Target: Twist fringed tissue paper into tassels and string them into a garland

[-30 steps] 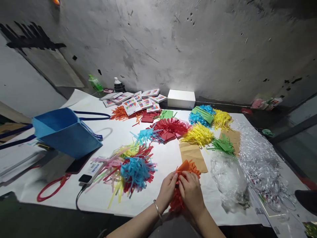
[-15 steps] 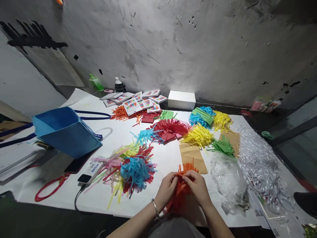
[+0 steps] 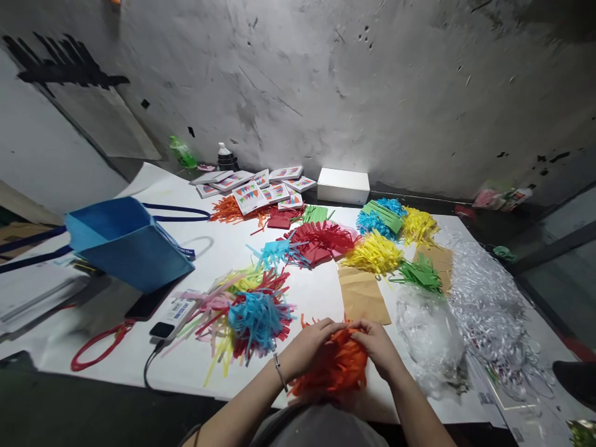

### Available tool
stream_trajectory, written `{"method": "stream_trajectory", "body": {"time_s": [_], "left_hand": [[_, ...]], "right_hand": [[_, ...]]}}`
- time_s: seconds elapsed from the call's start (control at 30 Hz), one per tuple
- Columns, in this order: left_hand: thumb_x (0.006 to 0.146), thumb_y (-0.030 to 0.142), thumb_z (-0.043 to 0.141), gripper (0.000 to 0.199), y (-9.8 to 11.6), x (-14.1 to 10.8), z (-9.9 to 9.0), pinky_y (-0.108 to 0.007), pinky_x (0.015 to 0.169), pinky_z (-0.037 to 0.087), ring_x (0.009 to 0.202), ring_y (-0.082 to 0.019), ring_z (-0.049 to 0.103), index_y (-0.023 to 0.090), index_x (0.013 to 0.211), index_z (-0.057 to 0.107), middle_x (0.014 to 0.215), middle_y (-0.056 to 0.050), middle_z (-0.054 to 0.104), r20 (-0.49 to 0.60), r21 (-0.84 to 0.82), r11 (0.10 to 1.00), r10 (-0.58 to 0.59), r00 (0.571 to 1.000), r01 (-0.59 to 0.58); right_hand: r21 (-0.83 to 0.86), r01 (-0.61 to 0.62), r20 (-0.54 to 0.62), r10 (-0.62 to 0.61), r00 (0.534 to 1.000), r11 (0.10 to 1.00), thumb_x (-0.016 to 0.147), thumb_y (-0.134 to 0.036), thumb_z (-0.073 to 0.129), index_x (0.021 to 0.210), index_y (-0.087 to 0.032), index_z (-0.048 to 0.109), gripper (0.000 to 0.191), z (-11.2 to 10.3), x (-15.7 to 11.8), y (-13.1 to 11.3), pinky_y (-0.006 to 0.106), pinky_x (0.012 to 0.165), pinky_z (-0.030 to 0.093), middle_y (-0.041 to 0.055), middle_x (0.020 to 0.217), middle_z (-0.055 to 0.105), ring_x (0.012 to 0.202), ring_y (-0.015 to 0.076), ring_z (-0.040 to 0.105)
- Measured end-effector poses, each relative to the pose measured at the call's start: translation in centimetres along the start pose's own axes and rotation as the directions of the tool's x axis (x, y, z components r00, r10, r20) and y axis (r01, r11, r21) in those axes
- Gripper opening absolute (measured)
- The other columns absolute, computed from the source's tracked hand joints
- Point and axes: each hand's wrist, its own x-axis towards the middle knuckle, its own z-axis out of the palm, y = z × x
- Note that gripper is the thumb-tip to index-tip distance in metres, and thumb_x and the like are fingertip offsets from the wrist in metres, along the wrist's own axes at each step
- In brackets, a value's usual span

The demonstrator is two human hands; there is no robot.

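A bunch of orange fringed tissue paper [image 3: 342, 367] lies at the near edge of the table, below and between my hands. My left hand [image 3: 318, 341] is curled over its upper left side, with the fingers bent onto the paper. At its upper right, my right hand [image 3: 372, 341] pinches the orange fringe between thumb and fingers. Just beyond the hands is a flat brown paper bag [image 3: 364, 295]. To the left sits a pile of blue fringe [image 3: 258, 320] over red, pink and yellow strips.
A blue bag [image 3: 130, 239], a power bank [image 3: 174, 315] and a red strap [image 3: 100, 347] are on the left. Printed packets [image 3: 250, 197] and a white box [image 3: 343, 185] stand at the back. Clear plastic [image 3: 428, 341] and silvery strings [image 3: 484, 298] lie right.
The orange fringe has spread out wider toward the table's near edge. My left hand has turned flatter over it, and my right hand has shifted slightly right.
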Motion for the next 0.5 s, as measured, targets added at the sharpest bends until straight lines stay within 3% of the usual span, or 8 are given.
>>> {"method": "stream_trajectory", "body": {"time_s": [0.07,0.17,0.33,0.4,0.5], "left_hand": [[0.085,0.011,0.049,0.048,0.0,-0.3,0.2,-0.025,0.081,0.047,0.09,-0.015,0.059,0.032,0.128,0.05,0.11,-0.004,0.057,0.031,0.0,0.998,0.056,0.998,-0.056],[0.083,0.012,0.053,0.035,-0.4,-0.8,1.2,-0.024,0.077,0.047,0.086,-0.014,0.058,0.029,0.114,0.06,0.11,-0.003,0.055,0.03,0.059,0.996,0.061,0.998,-0.063],[0.081,0.014,0.055,0.011,-1.5,-1.8,3.8,-0.023,0.073,0.047,0.083,-0.014,0.056,0.019,0.088,0.062,0.104,-0.005,0.057,-0.026,0.108,0.994,-0.006,1.0,0.009],[0.078,0.015,0.058,0.015,-2.2,-2.3,4.9,-0.026,0.081,0.047,0.093,-0.017,0.056,0.02,0.092,0.061,0.111,-0.006,0.057,-0.056,0.099,0.995,-0.013,0.998,0.019],[0.075,0.017,0.062,0.03,-3.7,-3.2,6.6,-0.04,0.099,0.039,0.116,-0.025,0.047,0.024,0.103,0.06,0.13,-0.008,0.049,-0.136,0.146,0.986,-0.065,0.989,0.085]], "right_hand": [[0.216,-0.128,0.027,0.125,0.992,0.968,0.062,-0.024,0.07,0.074,-0.016,0.068,0.014,0.0,0.1,0.5,0.029,0.067,0.047,0.0012,0.07,0.07,0.068,0.0192,0.064],[0.335,-0.21,0.04,0.209,0.977,0.918,0.055,-0.026,0.075,0.071,-0.016,0.067,0.02,0.3,0.1,1.4,0.028,0.065,0.046,0.0009,0.066,0.069,0.064,0.018,0.063],[0.321,-0.183,-0.032,0.204,0.979,0.929,0.057,-0.029,0.075,0.072,-0.017,0.066,0.021,0.6,-0.2,3.8,0.026,0.062,0.046,0.0002,0.067,0.069,0.062,0.0167,0.063],[0.265,-0.137,-0.116,0.172,0.978,0.955,0.058,-0.031,0.073,0.073,-0.017,0.066,0.022,0.4,0.0,5.1,0.028,0.061,0.047,0.0018,0.069,0.07,0.063,0.0188,0.064],[0.177,-0.059,-0.244,0.102,0.964,0.982,0.06,-0.036,0.07,0.075,-0.017,0.066,0.024,-0.6,0.6,7.1,0.031,0.066,0.05,0.0043,0.073,0.071,0.069,0.0217,0.066]]}}
